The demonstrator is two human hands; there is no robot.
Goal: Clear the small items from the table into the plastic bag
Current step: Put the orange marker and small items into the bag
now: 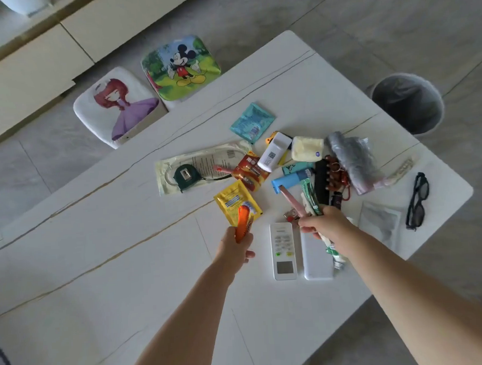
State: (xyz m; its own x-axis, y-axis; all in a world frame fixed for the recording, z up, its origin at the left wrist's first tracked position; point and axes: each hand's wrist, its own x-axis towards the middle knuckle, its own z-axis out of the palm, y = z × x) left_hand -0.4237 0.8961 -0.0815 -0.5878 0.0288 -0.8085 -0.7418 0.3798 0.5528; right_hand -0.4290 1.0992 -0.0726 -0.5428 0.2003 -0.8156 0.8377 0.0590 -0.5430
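Remote (283,250) on table (125,244), power bank (316,259) just right of it, sachet (236,200) behind-left, tape measure (186,176) farther behind-left, glasses (416,201) far right, bin (409,103) beyond the table's right corner

The setting is a domestic living or dining room. A white marble-look table (103,245) stands on grey floor tiles (393,21), with two cartoon-print stool cushions (180,67) at 11 o'clock and a lined waste bin (409,103) at 2 o'clock. Household clutter on the table includes an air-conditioner remote (283,251), a tape measure (185,177) and glasses (417,201); low cream cabinets (32,62) line the wall at 10 o'clock.
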